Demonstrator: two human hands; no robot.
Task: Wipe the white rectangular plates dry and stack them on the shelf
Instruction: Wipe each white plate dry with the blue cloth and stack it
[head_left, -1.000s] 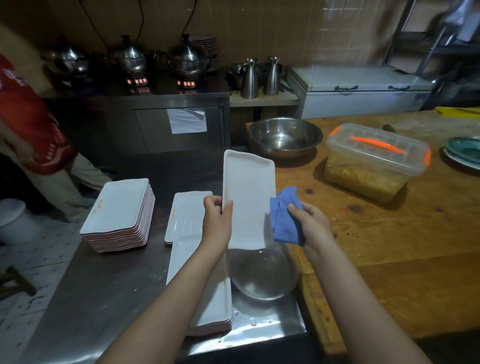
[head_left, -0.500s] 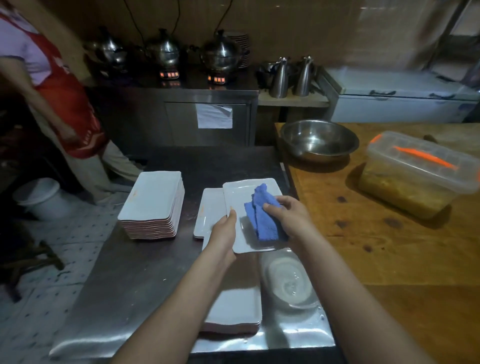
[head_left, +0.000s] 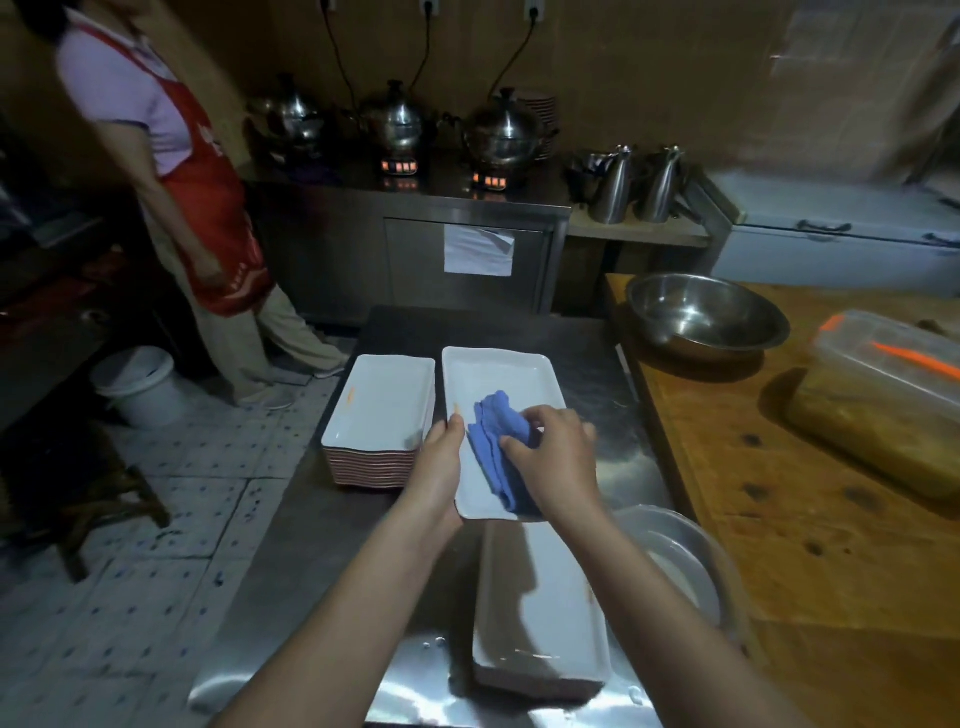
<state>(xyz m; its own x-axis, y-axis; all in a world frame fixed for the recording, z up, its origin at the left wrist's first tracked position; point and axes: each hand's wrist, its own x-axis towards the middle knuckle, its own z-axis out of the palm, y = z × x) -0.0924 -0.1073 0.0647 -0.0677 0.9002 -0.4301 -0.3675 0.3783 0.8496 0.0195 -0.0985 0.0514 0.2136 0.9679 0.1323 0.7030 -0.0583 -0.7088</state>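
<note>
- We see the left hand (head_left: 441, 457) gripping the left long edge of a white rectangular plate (head_left: 501, 376), with the thumb laid over the rim. The fingers beneath are hidden from us.
- The plate is held roughly level above the steel table (head_left: 311, 545), hollow side up, and its far end points away from us.
- The right hand (head_left: 558, 460) has its fingers curled onto a blue cloth (head_left: 491, 447). The cloth is bunched and pressed against the plate's inner face, toward the near end.
- Just left of the held plate, a tall stack (head_left: 382, 402) of the same plates stands on the table.
- A lower stack (head_left: 540, 613) lies lengthwise closer to us, under the forearms, with water drops on the steel beside it.
- To its right we make out what seems to be a round metal basin (head_left: 680, 561), blurred and partly covered by the right forearm.
- The wooden counter (head_left: 779, 519) on the right bears a steel bowl (head_left: 706, 312) and a lidded plastic box (head_left: 883, 374).
- A person in a red apron (head_left: 208, 218) stands at far left, near a white bucket (head_left: 137, 384).
</note>
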